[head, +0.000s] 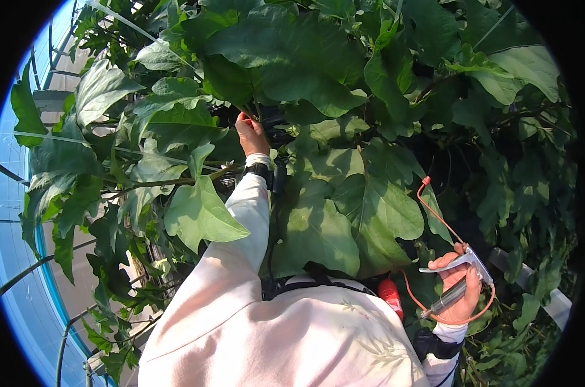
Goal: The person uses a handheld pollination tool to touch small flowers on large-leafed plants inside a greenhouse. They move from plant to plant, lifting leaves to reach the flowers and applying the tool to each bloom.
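My left hand (252, 136) reaches up among the leaves, its fingers closed at a thin green stem (257, 110) under a large leaf (292, 53). Foliage and shadow partly hide the fingertips. Lower right, my right hand (459, 285) grips a metal hand sprayer (449, 296), fingers around its grip and trigger lever (442, 269). From its head a bent orange spray wand (440, 213) points up and left, ending in a small red nozzle (426, 180). An orange hose (407, 285) loops from the sprayer towards a red bottle (390, 296) at my waist.
Broad lobed leaves (321, 227), like eggplant foliage, fill the space before me. A woody branch (176, 182) crosses near my left forearm. Pale strings (79, 140) run through the plants. Greenhouse film and bars (46, 261) stand at left; a white rail (556, 307) lies at right.
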{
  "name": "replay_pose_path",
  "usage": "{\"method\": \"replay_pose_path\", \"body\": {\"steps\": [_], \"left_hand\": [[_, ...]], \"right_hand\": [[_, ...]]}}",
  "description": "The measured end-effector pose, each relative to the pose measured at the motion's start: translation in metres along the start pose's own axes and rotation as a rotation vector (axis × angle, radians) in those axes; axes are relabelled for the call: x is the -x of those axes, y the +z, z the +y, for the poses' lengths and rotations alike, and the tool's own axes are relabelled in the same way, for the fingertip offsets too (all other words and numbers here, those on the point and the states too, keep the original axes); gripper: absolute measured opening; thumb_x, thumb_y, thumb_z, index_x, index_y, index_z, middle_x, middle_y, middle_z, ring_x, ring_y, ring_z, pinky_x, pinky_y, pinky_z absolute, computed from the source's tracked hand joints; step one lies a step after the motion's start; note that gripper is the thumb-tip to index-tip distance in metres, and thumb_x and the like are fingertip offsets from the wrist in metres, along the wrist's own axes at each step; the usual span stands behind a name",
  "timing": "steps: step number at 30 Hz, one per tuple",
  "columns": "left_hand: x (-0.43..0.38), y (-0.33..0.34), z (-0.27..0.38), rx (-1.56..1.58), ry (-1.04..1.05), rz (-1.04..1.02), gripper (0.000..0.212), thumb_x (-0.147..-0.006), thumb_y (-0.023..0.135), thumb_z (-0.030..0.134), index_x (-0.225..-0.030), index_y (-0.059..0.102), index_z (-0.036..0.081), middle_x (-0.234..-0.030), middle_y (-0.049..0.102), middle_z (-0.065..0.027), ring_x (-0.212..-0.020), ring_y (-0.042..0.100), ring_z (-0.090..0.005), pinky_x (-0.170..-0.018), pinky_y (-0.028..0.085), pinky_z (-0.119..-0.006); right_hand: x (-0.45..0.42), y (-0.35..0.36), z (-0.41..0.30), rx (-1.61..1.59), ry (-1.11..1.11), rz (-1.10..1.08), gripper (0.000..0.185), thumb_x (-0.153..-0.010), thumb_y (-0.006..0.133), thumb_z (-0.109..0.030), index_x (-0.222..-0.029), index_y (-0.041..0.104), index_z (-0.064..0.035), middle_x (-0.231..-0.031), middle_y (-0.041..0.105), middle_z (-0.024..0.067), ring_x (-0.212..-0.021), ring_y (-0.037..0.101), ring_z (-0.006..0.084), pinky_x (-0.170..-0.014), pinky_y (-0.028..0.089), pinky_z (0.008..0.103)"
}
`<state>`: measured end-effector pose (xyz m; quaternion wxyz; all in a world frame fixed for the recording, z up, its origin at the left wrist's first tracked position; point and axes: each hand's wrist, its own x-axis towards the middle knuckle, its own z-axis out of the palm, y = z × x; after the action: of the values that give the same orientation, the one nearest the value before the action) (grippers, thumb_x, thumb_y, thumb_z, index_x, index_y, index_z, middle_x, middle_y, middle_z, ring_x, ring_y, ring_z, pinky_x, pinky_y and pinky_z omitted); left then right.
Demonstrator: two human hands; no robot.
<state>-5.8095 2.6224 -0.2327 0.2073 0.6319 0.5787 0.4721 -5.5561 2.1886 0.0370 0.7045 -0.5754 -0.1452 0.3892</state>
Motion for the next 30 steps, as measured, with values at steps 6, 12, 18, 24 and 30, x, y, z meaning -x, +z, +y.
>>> {"method": "replay_pose_path", "body": {"steps": [6, 12, 18, 24, 30], "left_hand": [[-0.015, -0.005, 0.002, -0.083, 0.029, 0.100, 0.022, -0.082, 0.072, 0.009, -0.098, 0.059, 0.000, -0.094, 0.059, -0.0131, -0.078, 0.062, -0.0256, -0.070, 0.053, -0.035], [-0.016, -0.006, -0.001, 0.113, -0.034, 0.087, 0.023, -0.080, 0.073, 0.009, -0.095, 0.058, -0.001, -0.098, 0.059, -0.0141, -0.078, 0.063, -0.0256, -0.070, 0.054, -0.035], [-0.021, -0.002, -0.015, -0.036, -0.153, 0.151, 0.019, -0.079, 0.072, 0.007, -0.090, 0.059, -0.001, -0.088, 0.063, -0.0119, -0.075, 0.064, -0.0218, -0.069, 0.054, -0.031], [-0.027, -0.014, -0.029, 0.504, -0.335, -0.043, 0.010, -0.086, 0.068, 0.005, -0.087, 0.059, -0.001, -0.082, 0.067, -0.0075, -0.072, 0.065, -0.0149, -0.068, 0.056, -0.027], [-0.019, -0.019, -0.022, 0.574, -0.300, -0.073, 0.012, -0.090, 0.060, 0.000, -0.101, 0.053, 0.000, -0.094, 0.065, -0.0100, -0.080, 0.064, -0.0148, -0.075, 0.055, -0.026]], "right_hand": [[-0.005, 0.010, 0.004, -0.050, 0.035, -0.006, 0.057, -0.096, 0.055, -0.036, -0.127, 0.051, 0.0119, -0.093, 0.064, 0.0229, -0.085, 0.066, 0.0321, -0.084, 0.055, 0.0468], [-0.007, 0.018, 0.008, -0.049, 0.040, -0.020, 0.058, -0.096, 0.057, -0.037, -0.126, 0.051, 0.0126, -0.093, 0.064, 0.0231, -0.085, 0.066, 0.0317, -0.083, 0.056, 0.0469], [-0.006, 0.022, 0.007, -0.026, 0.045, -0.008, 0.057, -0.096, 0.057, -0.037, -0.125, 0.051, 0.0123, -0.092, 0.063, 0.0231, -0.085, 0.066, 0.0313, -0.083, 0.056, 0.0468], [-0.002, 0.019, 0.009, -0.051, 0.046, -0.016, 0.056, -0.097, 0.056, -0.036, -0.126, 0.051, 0.0109, -0.092, 0.063, 0.0227, -0.085, 0.066, 0.0316, -0.083, 0.055, 0.0470], [0.000, 0.019, 0.011, -0.067, 0.073, -0.014, 0.056, -0.097, 0.056, -0.037, -0.126, 0.051, 0.0109, -0.093, 0.063, 0.0219, -0.087, 0.065, 0.0309, -0.085, 0.054, 0.0468]]}}
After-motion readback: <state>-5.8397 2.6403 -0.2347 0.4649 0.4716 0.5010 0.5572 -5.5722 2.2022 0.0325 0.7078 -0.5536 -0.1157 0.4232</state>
